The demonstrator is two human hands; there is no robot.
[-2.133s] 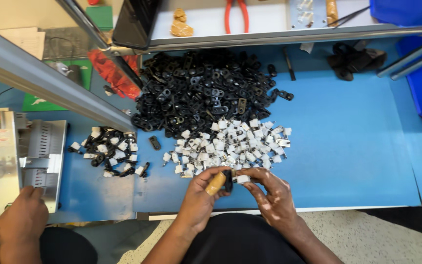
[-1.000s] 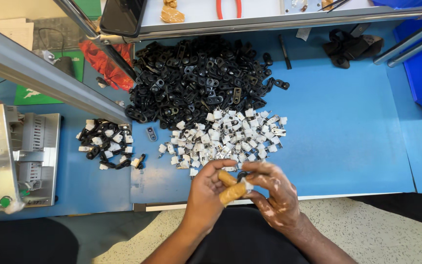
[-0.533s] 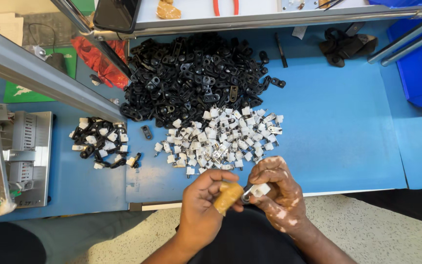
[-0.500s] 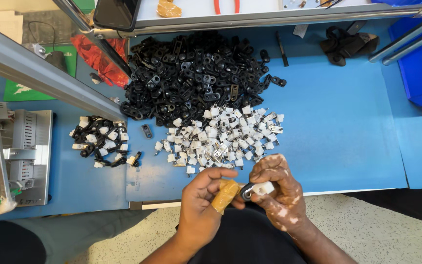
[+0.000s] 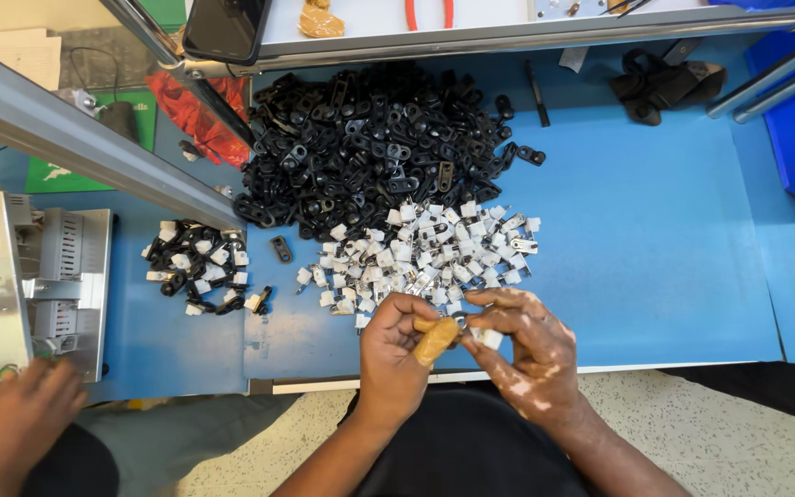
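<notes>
left hand (image 5: 396,354): curled around a tan wooden-looking handle (image 5: 435,340), tip meeting the other hand
right hand (image 5: 526,345): pinching a small white clip (image 5: 488,338) right against that handle
just past the fingers: pile of white clips (image 5: 425,253), big heap of black clips (image 5: 374,147) beyond it
far left: someone else's hand (image 5: 16,423) by a metal machine (image 5: 25,276)

At lower centre, the left hand (image 5: 397,354) holds a tan tool (image 5: 436,340) and the right hand (image 5: 531,345) pinches a small white part (image 5: 488,338), with tool tip and part meeting. Above them on the blue table (image 5: 655,239) lie a white parts pile (image 5: 425,253) and a black parts heap (image 5: 370,147) (edges touching). Another person's hand (image 5: 16,419) sits lower left, beside a metal machine (image 5: 25,281).
</notes>
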